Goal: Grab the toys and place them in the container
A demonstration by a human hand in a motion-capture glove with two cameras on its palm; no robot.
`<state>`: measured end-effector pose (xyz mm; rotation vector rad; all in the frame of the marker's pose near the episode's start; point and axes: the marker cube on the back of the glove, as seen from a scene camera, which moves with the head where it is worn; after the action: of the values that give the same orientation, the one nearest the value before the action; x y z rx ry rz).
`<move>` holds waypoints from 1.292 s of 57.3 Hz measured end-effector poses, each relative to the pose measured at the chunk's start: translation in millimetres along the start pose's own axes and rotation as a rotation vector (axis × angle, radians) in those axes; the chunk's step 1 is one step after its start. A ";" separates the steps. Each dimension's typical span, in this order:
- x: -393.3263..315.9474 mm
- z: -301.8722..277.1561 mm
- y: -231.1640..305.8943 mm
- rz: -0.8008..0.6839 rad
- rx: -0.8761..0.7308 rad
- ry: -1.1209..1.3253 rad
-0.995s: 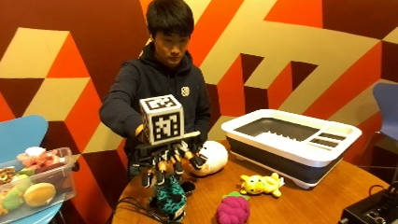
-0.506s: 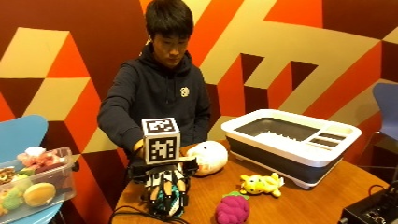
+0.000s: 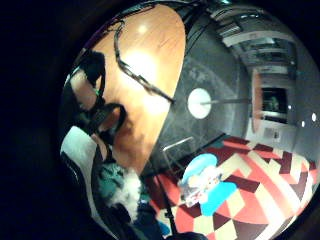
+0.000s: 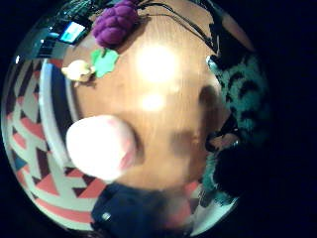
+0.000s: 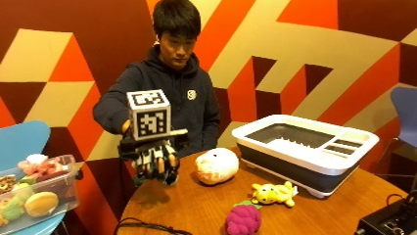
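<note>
Beside the white-rimmed container, which showed no toys inside, lay a white plush, a yellow plush and a purple grape toy on the desk; the gloved right hand held a teal striped toy above it, farthest off; task barely begun.

Orange, maroon and cream patterned wall (geometric shapes) behind a wooden table

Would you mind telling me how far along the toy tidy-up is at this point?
Nothing shows in the container yet from this angle. The gloved right hand grips a teal-and-black plush toy, lifted off the table. The white plush, yellow toy and purple grape toy lie on the table.
</note>
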<state>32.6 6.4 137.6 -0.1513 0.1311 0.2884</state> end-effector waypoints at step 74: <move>-42.6 -152.0 150.9 -0.211 0.102 0.142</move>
<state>-68.2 112.4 -24.5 -0.0835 0.2683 0.0602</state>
